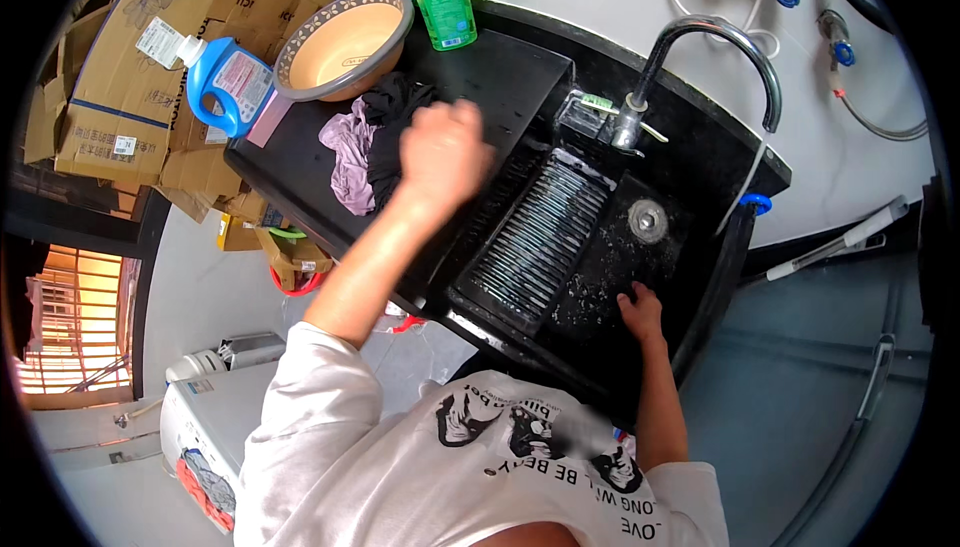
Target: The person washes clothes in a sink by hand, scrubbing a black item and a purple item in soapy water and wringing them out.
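Observation:
My left hand [446, 153], blurred, is over the left counter beside a black cloth [390, 126] and a light purple cloth [349, 160]; whether its fingers grip anything does not show clearly. My right hand [643, 312] is low in the black sink basin [592, 352], fingers apart, with nothing in it. White suds dot the basin floor near it. Between the hands lies a ribbed washboard [540, 235], wet and foamy. A chrome faucet [712, 25] arches over the sink, behind a drain [647, 222]. A brush [598, 102] rests in the soap recess.
A beige basin [345, 44] with a grey rim, a green pump bottle [444, 3] and a blue detergent jug [232, 89] stand at the counter's back and left. Cardboard boxes [112, 119] are piled beyond. A white appliance [217, 397] stands at lower left.

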A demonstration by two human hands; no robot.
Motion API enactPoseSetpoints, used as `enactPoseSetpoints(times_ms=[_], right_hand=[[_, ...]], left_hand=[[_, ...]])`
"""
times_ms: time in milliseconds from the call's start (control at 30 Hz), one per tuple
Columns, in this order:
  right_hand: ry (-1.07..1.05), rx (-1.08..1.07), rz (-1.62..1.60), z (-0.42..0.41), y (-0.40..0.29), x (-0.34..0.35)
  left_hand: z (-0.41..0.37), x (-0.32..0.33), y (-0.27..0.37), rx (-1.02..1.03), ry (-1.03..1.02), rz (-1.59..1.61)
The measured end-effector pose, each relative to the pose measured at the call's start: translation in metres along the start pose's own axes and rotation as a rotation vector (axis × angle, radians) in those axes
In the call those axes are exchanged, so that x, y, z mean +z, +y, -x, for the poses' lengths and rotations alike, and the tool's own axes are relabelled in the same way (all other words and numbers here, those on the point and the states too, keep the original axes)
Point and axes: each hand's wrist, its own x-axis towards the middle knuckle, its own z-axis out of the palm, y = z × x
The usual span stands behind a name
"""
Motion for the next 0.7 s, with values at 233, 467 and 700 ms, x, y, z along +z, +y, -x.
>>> enactPoseSetpoints(times_ms=[233,467,700], right_hand=[[0.103,-0.165,-0.003,-0.001,0.007,0.018],[-0.014,-0.034,-0.584,0.01,-0.029,-0.045],[-0.157,-0.273,-1.809,0.01,-0.102,-0.127]], left_hand=[[-0.011,0.014,-0.09,-0.223,-0.123,-0.155],[-0.003,-0.059,-0.003,0.096,0.21,0.417],[0.032,-0.043,0.113,0.288,-0.272,1.365]])
